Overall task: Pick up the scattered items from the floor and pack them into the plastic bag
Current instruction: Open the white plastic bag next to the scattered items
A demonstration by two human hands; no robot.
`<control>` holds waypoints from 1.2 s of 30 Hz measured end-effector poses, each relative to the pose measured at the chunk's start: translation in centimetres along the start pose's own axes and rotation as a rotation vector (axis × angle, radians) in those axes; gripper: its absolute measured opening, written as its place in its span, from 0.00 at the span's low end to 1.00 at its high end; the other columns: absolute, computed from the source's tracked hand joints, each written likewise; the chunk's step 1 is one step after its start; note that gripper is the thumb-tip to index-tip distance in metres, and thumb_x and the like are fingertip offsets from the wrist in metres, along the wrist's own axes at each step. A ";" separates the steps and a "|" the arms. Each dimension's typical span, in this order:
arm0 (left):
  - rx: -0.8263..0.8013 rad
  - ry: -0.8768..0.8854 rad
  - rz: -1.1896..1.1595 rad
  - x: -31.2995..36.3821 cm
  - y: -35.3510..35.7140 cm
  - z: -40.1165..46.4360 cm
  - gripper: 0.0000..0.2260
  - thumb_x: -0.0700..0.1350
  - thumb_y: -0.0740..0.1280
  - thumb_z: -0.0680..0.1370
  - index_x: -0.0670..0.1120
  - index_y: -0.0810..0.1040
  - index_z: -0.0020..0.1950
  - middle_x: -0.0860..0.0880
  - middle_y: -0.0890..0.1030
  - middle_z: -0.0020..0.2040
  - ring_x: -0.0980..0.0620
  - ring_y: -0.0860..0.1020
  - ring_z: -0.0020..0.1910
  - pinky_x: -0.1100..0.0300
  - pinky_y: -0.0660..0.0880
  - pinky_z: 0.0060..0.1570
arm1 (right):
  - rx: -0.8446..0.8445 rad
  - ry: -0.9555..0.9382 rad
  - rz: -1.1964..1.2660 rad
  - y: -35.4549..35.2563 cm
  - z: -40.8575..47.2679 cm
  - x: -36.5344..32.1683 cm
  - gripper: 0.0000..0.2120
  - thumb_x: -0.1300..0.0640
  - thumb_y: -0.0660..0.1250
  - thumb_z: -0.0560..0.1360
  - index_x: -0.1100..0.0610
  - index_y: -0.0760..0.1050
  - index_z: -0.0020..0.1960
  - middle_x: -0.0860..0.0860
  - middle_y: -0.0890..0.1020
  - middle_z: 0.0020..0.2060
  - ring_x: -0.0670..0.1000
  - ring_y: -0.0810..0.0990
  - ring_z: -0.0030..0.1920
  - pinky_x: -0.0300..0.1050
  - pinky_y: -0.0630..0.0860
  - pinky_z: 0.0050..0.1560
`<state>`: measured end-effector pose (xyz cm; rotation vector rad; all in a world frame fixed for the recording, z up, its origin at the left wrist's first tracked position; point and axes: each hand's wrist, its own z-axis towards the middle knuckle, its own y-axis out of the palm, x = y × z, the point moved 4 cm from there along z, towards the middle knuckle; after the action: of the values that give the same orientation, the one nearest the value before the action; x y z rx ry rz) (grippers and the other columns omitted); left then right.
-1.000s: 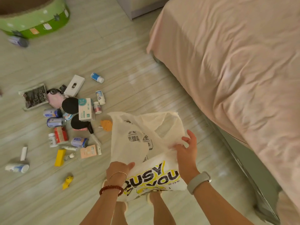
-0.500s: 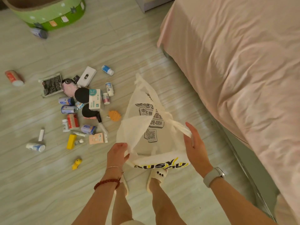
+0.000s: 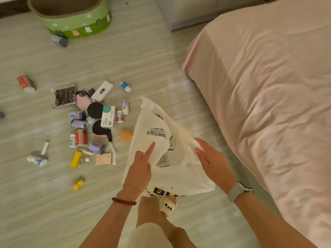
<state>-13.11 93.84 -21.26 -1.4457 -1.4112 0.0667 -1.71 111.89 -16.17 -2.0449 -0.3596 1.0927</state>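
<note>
Plastic bag (image 3: 172,176) held by both hands; scattered items (image 3: 95,122) on floor.

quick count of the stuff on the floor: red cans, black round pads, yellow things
red cans: 2
black round pads: 2
yellow things: 2
total: 6
</note>
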 end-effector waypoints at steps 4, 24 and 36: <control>0.124 -0.146 -0.045 -0.3 -2.4 3.4 0.16 0.43 0.53 0.78 0.38 0.75 0.57 0.41 0.72 0.51 0.40 0.76 0.47 0.53 0.73 0.50 | 0.097 0.145 0.161 -1.0 4.2 -0.8 0.11 0.58 0.53 0.80 0.61 0.72 0.54 0.54 0.77 0.47 0.56 0.77 0.42 0.39 0.72 0.40; 0.525 -0.680 -0.819 -3.3 -24.5 16.9 0.12 0.38 0.57 0.79 0.36 0.73 0.59 0.38 0.75 0.56 0.43 0.73 0.53 0.49 0.72 0.55 | -0.098 -0.120 -0.261 -9.9 33.3 -19.2 0.24 0.48 0.55 0.78 0.54 0.57 0.71 0.55 0.74 0.62 0.59 0.77 0.57 0.51 0.72 0.51; 0.214 -0.660 -0.213 3.9 -28.9 28.1 0.41 0.28 0.56 0.72 0.60 0.37 0.70 0.48 0.44 0.77 0.45 0.76 0.44 0.61 0.72 0.32 | -0.327 -0.241 -0.116 -13.9 54.0 -26.5 0.20 0.66 0.55 0.76 0.61 0.62 0.68 0.58 0.70 0.67 0.60 0.76 0.56 0.40 0.66 0.52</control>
<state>-50.37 106.26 -11.61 -1.1280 -2.0110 0.5846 -59.09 133.25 -8.33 -2.1422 -0.8154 1.2774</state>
